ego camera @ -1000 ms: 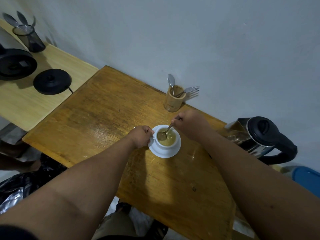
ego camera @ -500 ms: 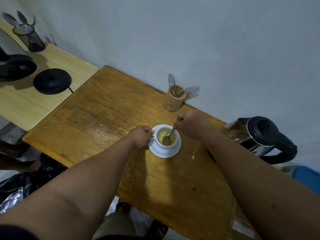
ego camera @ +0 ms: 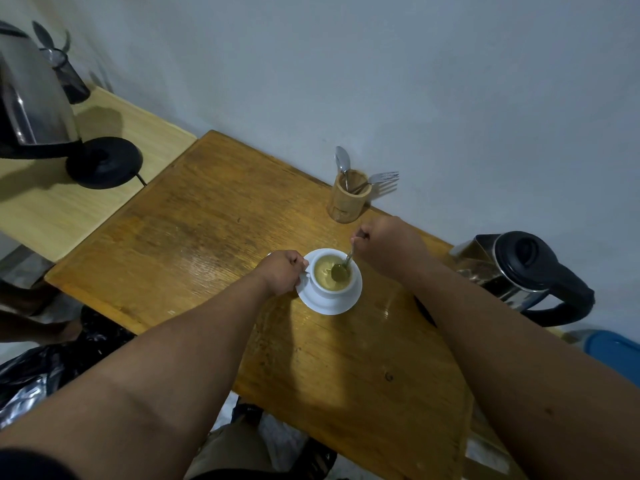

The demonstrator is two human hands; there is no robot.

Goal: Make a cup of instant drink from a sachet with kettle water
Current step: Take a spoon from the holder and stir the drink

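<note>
Where the two forearms meet near the middle of the wooden surface (ego camera: pixel 214 244), a white cup (ego camera: pixel 331 276) stands upright on a white saucer (ego camera: pixel 329 304). The cup is round and low, filled nearly to the rim with a pale yellowish-tan, cloudy drink. A metal spoon (ego camera: pixel 343 266) stands in it, its bowl sunk in the liquid on the cup's right half and tinted by the drink. The spoon's long axis runs from the bowl up and to the right, its handle tilting away from the person toward the wall.

The right hand (ego camera: pixel 388 242), just beyond the cup's far right rim, has its grip clenched around the top of the spoon handle. The left hand (ego camera: pixel 282 271) is curled into a closed grip at the cup's left side, where the handle would be; the handle itself is hidden by the fingers.

Behind the cup, against the wall, a wooden holder (ego camera: pixel 348 199) carries a spoon and a fork. A steel kettle (ego camera: pixel 512 271) with a black lid and handle stands to the right, behind the right forearm. On a paler surface at far left sits a second kettle (ego camera: pixel 31 98), with a round black base (ego camera: pixel 104 162) just beside it.
</note>
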